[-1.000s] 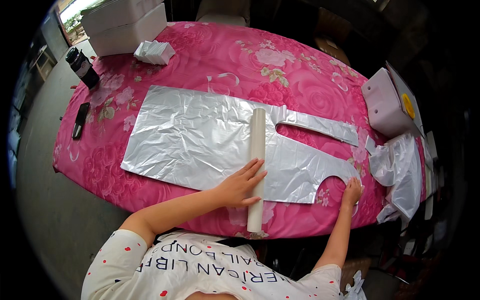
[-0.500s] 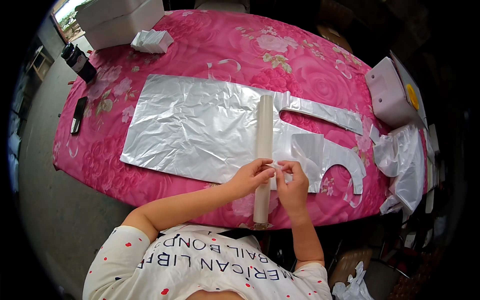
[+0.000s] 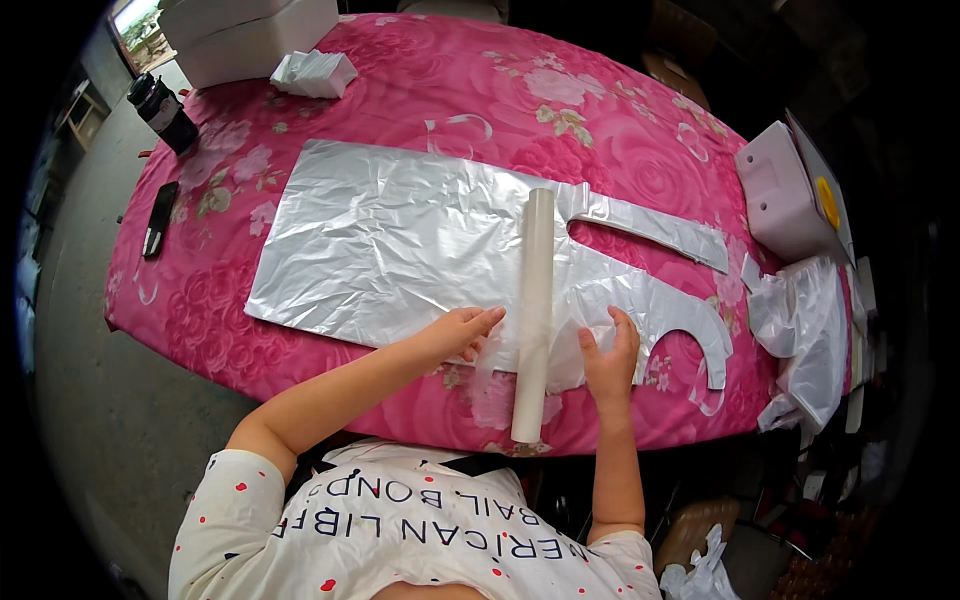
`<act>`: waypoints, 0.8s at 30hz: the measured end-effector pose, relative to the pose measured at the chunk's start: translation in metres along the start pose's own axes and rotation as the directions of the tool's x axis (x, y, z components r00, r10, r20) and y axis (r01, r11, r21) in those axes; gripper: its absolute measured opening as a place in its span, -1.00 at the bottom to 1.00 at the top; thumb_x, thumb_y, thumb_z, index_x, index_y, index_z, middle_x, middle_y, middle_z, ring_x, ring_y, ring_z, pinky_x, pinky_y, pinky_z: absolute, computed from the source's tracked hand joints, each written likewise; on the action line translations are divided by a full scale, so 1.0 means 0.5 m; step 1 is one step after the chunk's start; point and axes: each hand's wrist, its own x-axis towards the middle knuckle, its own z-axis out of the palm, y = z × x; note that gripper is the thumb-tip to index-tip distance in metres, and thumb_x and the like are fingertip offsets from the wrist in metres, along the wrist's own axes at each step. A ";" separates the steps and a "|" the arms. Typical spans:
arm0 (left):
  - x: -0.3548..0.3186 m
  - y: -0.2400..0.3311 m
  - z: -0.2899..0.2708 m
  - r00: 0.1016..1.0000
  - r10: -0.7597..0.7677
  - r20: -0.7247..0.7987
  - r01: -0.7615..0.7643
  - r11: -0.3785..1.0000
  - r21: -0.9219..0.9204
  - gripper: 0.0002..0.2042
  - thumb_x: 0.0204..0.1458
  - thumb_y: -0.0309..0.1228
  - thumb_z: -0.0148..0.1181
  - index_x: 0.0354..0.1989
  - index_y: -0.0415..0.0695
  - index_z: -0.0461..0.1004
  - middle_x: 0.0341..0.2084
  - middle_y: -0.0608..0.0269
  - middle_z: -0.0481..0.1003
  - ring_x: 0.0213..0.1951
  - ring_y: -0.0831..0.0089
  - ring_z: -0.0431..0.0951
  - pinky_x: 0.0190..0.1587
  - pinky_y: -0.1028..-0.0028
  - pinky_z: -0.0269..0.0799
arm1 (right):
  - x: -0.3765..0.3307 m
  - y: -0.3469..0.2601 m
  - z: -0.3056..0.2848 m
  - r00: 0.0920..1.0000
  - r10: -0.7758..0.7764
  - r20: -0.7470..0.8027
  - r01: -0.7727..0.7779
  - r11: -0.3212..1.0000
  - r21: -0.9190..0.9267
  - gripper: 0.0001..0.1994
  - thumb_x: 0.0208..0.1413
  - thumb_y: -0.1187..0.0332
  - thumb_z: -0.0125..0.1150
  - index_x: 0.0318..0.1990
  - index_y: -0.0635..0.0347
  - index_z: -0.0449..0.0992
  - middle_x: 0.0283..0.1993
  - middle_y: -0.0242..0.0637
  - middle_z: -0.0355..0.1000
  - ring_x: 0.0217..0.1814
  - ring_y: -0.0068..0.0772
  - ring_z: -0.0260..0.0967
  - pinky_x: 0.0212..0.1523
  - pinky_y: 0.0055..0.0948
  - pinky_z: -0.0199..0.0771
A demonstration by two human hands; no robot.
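Two hands work on either side of the cream roll [image 3: 533,310], which lies across the silvery plastic sheet [image 3: 400,245] near the six o'clock edge of the table [image 3: 620,130], running from twelve to six with its lower end sticking out past the sheet and over the pink flowered cloth.

Your left hand [image 3: 462,333] lies at nine o'clock of the roll, fingers stretched out flat and pressing the thin film, fingertips just beside the tube. Your right hand [image 3: 610,358] sits at three o'clock of it, open too, fingers raised and spread on a crumpled fold of the film; neither hand grips anything. Half a second ago both hands were pinched together right at the roll; now they have parted to opposite sides. A second ago the right hand was far off at the sheet's cut-out end, and the left lay over the tube itself.

The sheet is cut in an apron-like shape: a long strap [image 3: 650,222] runs toward three o'clock, and a curved arm [image 3: 700,335] hooks below it.

Farther out, a heap of the same clear film [image 3: 810,340] lies at the three o'clock edge, beside a pale pink box [image 3: 780,200]. At eleven o'clock are a folded white packet [image 3: 315,72], a white box [image 3: 250,35] and a dark bottle [image 3: 160,110]; a black slim object [image 3: 158,218] rests at nine o'clock.
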 end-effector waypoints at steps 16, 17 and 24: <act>0.002 -0.024 0.004 0.977 0.185 0.108 -0.213 0.896 0.389 -0.84 0.02 -0.35 0.16 -0.36 -0.20 0.49 -0.54 0.38 0.47 -0.55 0.70 0.37 -0.55 0.62 0.28 | 0.004 0.361 -0.247 0.468 0.811 -0.350 -0.420 0.553 0.719 -0.74 0.11 0.27 0.11 -0.14 0.25 0.40 -0.24 -0.30 0.41 -0.20 -0.44 0.39 -0.20 -0.50 0.39; -0.006 -0.003 0.007 0.983 0.145 0.109 -0.177 0.902 0.394 -0.85 0.03 -0.36 0.16 -0.37 -0.19 0.49 -0.53 0.39 0.47 -0.53 0.70 0.38 -0.52 0.61 0.31 | -0.022 0.365 -0.257 0.517 0.671 -0.531 -0.437 0.741 0.510 -0.74 0.12 0.26 0.08 -0.15 0.26 0.40 -0.23 -0.29 0.40 -0.19 -0.45 0.37 -0.18 -0.50 0.37; -0.005 0.001 -0.088 0.951 0.192 0.240 -0.216 0.973 0.077 -0.85 0.07 -0.37 0.12 -0.37 -0.22 0.44 -0.42 0.22 0.53 -0.34 0.50 0.55 -0.26 0.53 0.46 | -0.124 -0.032 -0.108 0.922 0.264 0.282 -0.310 0.941 0.133 -0.71 0.07 0.17 0.14 -0.41 0.28 0.46 -0.53 -0.21 0.42 -0.49 -0.35 0.37 -0.42 -0.42 0.36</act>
